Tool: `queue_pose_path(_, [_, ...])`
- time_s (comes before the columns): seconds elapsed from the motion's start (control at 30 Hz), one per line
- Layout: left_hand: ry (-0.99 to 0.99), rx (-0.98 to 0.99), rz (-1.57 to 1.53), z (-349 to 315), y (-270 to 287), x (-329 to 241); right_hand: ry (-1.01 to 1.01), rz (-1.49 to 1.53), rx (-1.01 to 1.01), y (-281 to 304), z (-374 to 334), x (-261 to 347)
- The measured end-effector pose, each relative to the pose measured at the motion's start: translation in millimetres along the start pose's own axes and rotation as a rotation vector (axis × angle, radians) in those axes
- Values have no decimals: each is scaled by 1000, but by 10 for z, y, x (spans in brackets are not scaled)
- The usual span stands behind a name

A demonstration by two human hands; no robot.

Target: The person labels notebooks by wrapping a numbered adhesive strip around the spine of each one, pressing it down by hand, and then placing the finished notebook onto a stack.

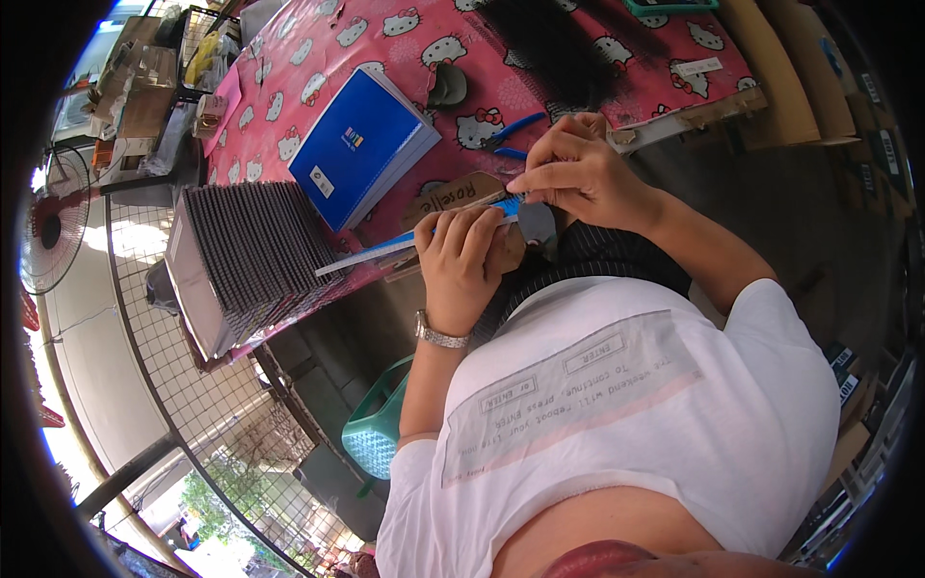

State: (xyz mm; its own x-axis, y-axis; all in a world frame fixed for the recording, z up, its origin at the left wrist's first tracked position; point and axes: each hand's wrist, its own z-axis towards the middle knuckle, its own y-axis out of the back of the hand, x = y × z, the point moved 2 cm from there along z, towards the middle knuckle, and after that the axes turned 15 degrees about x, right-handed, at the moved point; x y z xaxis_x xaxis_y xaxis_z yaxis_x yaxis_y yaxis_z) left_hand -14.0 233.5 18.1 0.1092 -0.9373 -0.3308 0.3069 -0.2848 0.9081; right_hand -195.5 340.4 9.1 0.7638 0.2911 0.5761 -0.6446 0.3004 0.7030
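A white knit shirt with a grey printed panel fills the lower centre of the frame. At centre, the left hand, with a metal-link watch at its wrist, curls its fingers over a slim, straight-edged blue-and-white item, seen nearly edge-on and slanting down to the left. The right hand holds thumb and forefinger pinched together at that item's upper right end; what lies between the fingertips is too small to tell. Beyond, the worktop wears glossy pink patterned sheeting. On it: smooth blue-covered notebooks, stacked, upper centre; ridged, dark-bound books, left; blue-handled pliers, near the right hand; a bristly black bundle, top. A moulded green plastic chair stands lower left of centre.
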Motion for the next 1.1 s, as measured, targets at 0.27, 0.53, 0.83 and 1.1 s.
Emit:
queue_pose_path(0.27, [27,-7,9,41,-39,50,11,159,27,-67,-46,-13])
queue_pose_path(0.53, [32,-55,38,76,-64,43,-105,371,236,8,45,-3])
queue_pose_path(0.83, [37,47,122,170,-9,3,-226,176,466,208,281,173])
queue_pose_path(1.1, [16,36,83,119,-11,46,-340,144,736,-383,1270,-1415])
